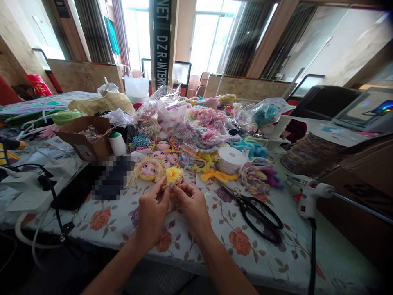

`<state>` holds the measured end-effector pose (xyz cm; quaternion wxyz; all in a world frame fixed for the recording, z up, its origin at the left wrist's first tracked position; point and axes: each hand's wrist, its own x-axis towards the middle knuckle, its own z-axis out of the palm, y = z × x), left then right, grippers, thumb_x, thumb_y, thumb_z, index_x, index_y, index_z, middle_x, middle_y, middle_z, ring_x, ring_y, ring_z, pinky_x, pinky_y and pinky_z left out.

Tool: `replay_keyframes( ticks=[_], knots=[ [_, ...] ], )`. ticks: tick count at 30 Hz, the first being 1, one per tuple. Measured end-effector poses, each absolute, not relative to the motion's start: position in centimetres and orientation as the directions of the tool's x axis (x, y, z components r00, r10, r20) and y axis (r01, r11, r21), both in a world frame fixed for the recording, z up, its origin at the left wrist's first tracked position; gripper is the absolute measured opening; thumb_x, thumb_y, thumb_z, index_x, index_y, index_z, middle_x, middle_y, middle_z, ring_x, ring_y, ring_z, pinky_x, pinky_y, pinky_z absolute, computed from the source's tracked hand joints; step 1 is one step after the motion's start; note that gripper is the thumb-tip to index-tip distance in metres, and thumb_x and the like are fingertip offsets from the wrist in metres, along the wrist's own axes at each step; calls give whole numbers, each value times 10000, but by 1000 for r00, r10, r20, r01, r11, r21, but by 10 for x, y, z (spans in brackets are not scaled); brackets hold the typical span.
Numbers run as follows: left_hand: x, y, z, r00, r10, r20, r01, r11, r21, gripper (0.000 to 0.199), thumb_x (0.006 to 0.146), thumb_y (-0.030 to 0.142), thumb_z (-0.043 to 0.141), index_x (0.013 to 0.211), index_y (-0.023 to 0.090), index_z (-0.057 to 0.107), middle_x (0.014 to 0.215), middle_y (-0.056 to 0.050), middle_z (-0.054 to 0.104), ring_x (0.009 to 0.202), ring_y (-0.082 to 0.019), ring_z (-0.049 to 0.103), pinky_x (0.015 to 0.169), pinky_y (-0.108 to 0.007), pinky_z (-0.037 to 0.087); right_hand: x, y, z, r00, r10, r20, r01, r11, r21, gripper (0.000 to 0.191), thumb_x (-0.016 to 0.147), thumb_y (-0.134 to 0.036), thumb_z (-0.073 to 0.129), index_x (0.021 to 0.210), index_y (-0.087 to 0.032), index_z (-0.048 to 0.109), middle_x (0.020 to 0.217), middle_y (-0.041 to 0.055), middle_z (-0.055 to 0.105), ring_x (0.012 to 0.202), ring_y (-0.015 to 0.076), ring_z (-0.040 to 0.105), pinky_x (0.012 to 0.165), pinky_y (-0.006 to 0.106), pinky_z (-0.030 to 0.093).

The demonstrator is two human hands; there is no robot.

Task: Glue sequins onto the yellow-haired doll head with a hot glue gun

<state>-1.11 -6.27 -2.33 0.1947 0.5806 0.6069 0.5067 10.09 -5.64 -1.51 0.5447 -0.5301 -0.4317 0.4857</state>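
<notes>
Scissors (242, 201) right of the hands (195, 208), glue gun (308, 200) farther right

head — worn camera | faces forward, down | table (215, 250) near, windows (206, 39) far

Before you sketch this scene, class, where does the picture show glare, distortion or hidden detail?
Head view: windows glare white; curtains splay outward at the top; a pixelated patch hides detail left of the left hand; the yellow flower is recognisable.

The tablecloth (123, 235) looked smooth. The flower (173, 175) had thin, fabric-like petals. Toward the right edge, scissors (243, 201) had smooth handles and a glue gun (308, 201) a plastic body; toward the left, a box (73, 143) was matt cardboard. A bag (274, 110) near the back right corner was glossy plastic.
</notes>
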Motion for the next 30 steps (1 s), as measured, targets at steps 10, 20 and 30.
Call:
replay_keyframes(
  ticks=[10,20,30],
  knots=[
    [-14,-61,-24,-244,937,249,360,-151,921,437,820,390,604,1176,139,641,1058,-118,723,949,-266,686,826,-358,544,104,-54,-21,122,991,-59,-98,-47,-994,241,688,-390,703,703,-157,641,651,6,587,607,129,492,560,249,384],
    [-17,-58,-31,-235,956,178,196,-132,972,474,774,382,669,1172,128,639,1099,-134,707,975,-271,682,868,-382,546,100,-55,-23,150,988,37,-24,41,-999,240,713,-391,679,664,-157,656,784,33,546,628,129,488,528,236,388],
    [-16,-59,-31,-267,947,176,152,-139,979,442,750,353,697,1135,140,660,1085,-121,714,958,-263,691,857,-376,558,96,-58,-18,159,986,44,-58,53,-997,239,698,-384,685,631,-160,636,825,32,521,628,126,486,524,238,411]
  ],
)
